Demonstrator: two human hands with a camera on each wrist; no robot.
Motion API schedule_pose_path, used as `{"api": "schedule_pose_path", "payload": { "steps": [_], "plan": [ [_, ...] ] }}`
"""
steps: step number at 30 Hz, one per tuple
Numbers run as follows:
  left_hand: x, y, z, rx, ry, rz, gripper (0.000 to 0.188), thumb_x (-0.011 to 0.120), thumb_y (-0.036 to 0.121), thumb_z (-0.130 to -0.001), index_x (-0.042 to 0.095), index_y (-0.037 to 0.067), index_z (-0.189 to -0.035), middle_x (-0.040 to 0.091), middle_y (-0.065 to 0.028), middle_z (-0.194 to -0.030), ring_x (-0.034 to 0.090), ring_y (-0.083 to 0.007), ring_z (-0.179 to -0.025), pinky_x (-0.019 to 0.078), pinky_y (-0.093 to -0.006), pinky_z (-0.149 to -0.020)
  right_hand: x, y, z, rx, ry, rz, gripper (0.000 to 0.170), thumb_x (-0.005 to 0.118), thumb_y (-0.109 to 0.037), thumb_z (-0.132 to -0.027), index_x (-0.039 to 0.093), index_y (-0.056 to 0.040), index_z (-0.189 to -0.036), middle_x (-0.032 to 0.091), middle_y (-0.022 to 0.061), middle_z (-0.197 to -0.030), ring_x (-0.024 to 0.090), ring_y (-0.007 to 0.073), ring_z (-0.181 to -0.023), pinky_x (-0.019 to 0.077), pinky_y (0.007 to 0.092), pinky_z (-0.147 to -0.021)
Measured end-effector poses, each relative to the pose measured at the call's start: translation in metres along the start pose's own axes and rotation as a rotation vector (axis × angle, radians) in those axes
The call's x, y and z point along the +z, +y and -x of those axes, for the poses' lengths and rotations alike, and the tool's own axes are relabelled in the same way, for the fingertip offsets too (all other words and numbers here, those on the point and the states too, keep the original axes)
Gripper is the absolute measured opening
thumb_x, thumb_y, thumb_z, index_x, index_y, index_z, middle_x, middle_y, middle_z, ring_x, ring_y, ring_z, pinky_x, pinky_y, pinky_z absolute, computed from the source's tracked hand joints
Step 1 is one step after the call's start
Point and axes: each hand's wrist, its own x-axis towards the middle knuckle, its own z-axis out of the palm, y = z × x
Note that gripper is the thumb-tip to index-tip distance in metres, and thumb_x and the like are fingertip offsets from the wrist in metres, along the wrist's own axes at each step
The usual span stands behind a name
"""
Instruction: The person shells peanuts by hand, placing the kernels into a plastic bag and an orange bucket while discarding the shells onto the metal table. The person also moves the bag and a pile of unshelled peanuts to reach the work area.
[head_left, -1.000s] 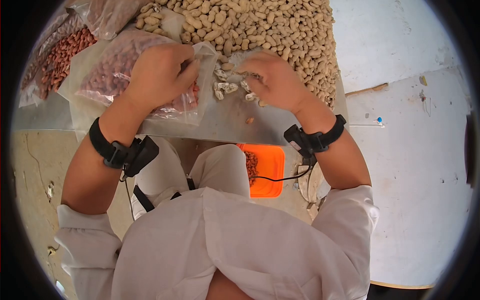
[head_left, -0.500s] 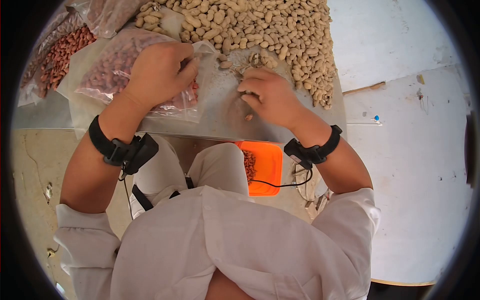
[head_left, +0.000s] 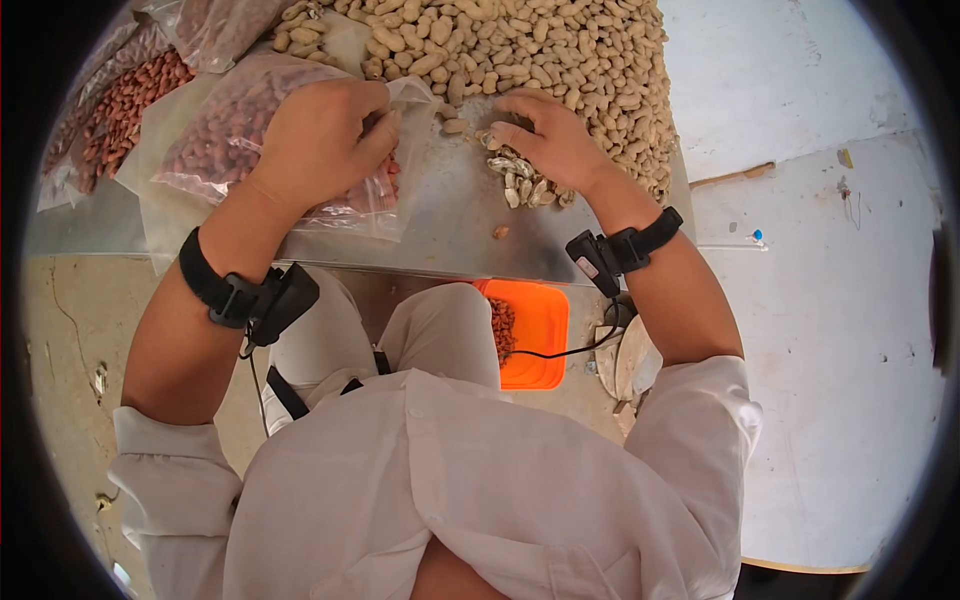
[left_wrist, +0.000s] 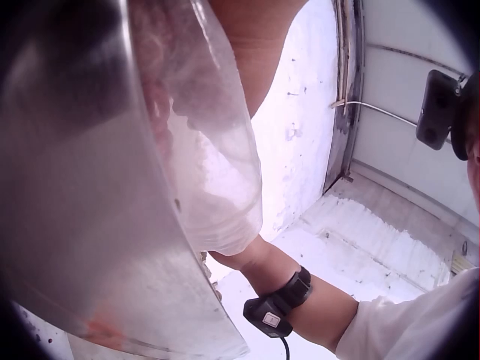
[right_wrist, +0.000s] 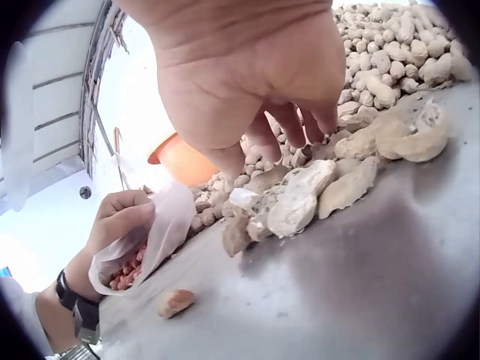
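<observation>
My left hand [head_left: 325, 140] pinches the upper edge of a clear plastic bag [head_left: 378, 222] that holds red peanut kernels [right_wrist: 127, 274]. In the right wrist view the fingers grip the bag's rim and its mouth gapes. My right hand [head_left: 560, 148] reaches over a small heap of broken peanut shells [head_left: 522, 182], fingers extended downward. Seen from the right wrist, the palm [right_wrist: 255, 82] faces the camera, with the fingertips behind the shells [right_wrist: 296, 206]. One loose peanut kernel [head_left: 501, 232] lies on the metal table [head_left: 455, 240], nearer its front edge.
A large pile of unshelled peanuts [head_left: 620, 85] covers the back of the table. More bagged red kernels [head_left: 125, 115] lie at the far left. Below the table edge stands an orange basin [head_left: 540, 335] with brown pieces in it. A white surface [head_left: 830, 300] extends on the right.
The shells went from beside the right hand to beyond it, then came back toward the body, with the right hand now reaching past them. The left hand stays on the bag.
</observation>
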Motion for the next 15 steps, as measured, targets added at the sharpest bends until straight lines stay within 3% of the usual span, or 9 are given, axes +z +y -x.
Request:
{"api": "schedule_pose_path", "payload": {
  "steps": [2,5,8,11,15],
  "plan": [
    [0.001,0.0,-0.001,-0.005,0.003,0.003,0.019,0.057,0.018,-0.074,0.054,0.002,-0.065,0.054,-0.0168,-0.063,0.054,-0.0356,-0.063,0.0422,-0.0443,-0.056,-0.01,-0.012,0.004,0.068,-0.12,-0.057,0.037,0.062,-0.032,-0.08,0.061,-0.0084,-0.108,0.056,0.0149,-0.113,0.05,0.0331,-0.108,0.0405,0.0385,-0.091],
    [0.001,0.0,-0.001,-0.012,0.0,0.003,0.018,0.058,0.017,-0.075,0.054,0.001,-0.066,0.053,-0.016,-0.063,0.054,-0.035,-0.062,0.0417,-0.0428,-0.056,-0.006,-0.012,0.012,-0.069,-0.112,0.043,0.036,0.063,-0.031,-0.079,0.061,-0.0092,-0.107,0.058,0.0131,-0.108,0.052,0.0325,-0.103,0.0414,0.0396,-0.09],
    [0.002,0.0,0.0,-0.004,-0.007,0.0,0.016,0.059,0.013,-0.076,0.055,0.0,-0.068,0.053,-0.0147,-0.063,0.052,-0.0338,-0.061,0.0408,-0.0397,-0.055,0.008,-0.015,0.018,-0.216,0.115,0.109,0.033,0.063,-0.028,-0.078,0.062,-0.009,-0.105,0.06,0.0102,-0.101,0.054,0.0314,-0.097,0.0422,0.0405,-0.087],
    [0.0,0.001,-0.001,-0.01,-0.02,-0.001,0.016,0.059,0.013,-0.077,0.055,0.0,-0.068,0.053,-0.0145,-0.063,0.052,-0.0335,-0.061,0.0406,-0.0393,-0.055,0.012,-0.021,0.021,-0.222,0.061,0.113,0.029,0.065,-0.022,-0.079,0.063,-0.0061,-0.103,0.058,0.0138,-0.106,0.055,0.031,-0.097,0.0459,0.0351,-0.083],
    [-0.001,0.001,0.0,-0.01,-0.029,-0.007,0.016,0.059,0.012,-0.078,0.055,0.0,-0.068,0.053,-0.0142,-0.063,0.052,-0.0328,-0.061,0.0405,-0.0388,-0.055,0.007,-0.02,0.036,-0.161,0.025,0.055,0.028,0.064,-0.019,-0.08,0.062,-0.0062,-0.104,0.058,0.0135,-0.108,0.054,0.0315,-0.098,0.0454,0.0374,-0.084]
  ]
}}
